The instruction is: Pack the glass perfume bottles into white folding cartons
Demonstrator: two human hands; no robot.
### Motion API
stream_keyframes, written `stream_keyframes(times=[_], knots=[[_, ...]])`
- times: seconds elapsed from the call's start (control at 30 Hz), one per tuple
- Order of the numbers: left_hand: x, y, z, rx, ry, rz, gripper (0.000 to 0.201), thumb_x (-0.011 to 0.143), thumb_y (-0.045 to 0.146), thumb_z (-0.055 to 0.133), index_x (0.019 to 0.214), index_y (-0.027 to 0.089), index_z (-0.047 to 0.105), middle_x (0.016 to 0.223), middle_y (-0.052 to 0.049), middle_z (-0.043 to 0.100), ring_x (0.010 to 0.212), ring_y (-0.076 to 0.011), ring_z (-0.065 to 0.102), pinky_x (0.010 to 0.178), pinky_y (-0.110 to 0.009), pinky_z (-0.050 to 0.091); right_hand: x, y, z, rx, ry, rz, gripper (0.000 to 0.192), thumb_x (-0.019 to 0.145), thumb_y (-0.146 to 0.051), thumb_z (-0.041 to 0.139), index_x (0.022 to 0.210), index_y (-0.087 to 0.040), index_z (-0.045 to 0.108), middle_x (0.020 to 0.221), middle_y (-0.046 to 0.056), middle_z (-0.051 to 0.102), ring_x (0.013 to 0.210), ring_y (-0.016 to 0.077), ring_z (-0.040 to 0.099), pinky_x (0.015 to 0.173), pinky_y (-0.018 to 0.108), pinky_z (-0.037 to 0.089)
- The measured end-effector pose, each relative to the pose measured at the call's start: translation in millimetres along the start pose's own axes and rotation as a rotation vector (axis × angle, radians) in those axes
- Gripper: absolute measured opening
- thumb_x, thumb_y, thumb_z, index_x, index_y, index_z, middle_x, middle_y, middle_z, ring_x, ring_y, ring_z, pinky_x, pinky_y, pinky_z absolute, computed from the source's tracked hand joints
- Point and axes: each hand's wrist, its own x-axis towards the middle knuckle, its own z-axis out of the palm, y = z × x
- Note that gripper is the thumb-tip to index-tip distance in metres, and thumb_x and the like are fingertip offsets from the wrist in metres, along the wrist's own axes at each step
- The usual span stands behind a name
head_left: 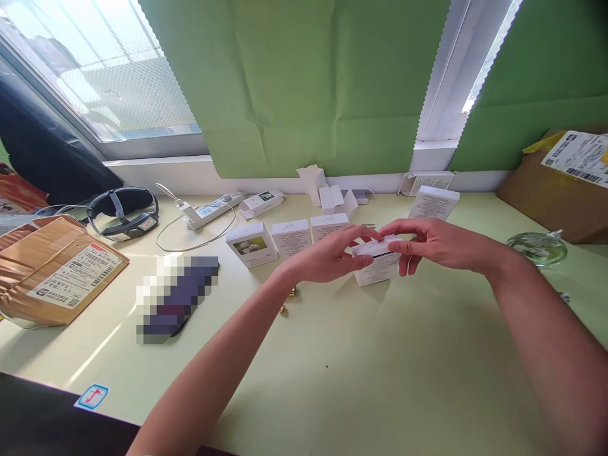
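Above the counter [361,380], near its far middle, I held a small white box [380,266] with both hands; left hand [327,256] and right hand [437,244] fingers gripped its top flap.

A pale green table [361,380] carried the lot. Three white boxes [291,237] stood in a row near its middle, with more boxes [332,196] open along the window edge and a taller box [434,202] to the right. A power strip [209,211] and headband [123,212] lay at the back left, a brown parcel [52,269] at the left edge, a carton [560,190] and glass piece [536,248] at the right.
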Motion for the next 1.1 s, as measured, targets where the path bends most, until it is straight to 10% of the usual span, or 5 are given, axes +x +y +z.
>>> stream_keyframes(times=[1.1], knots=[[0.3, 2.5, -3.7, 0.036, -0.070, 0.028, 0.037, 0.097, 0.036, 0.048, 0.134, 0.030, 0.048, 0.137, -0.004, 0.054, 0.123, -0.0195, 0.052, 0.105, -0.038, 0.043, -4.4, -5.6, 0.9, -0.025, -0.042, 0.063, 0.060, 0.086, -0.044, 0.067, 0.142, -0.030, 0.050, 0.087, 0.001, 0.076, 0.083, 0.0232, 0.074, 0.084, 0.038, 0.051]])
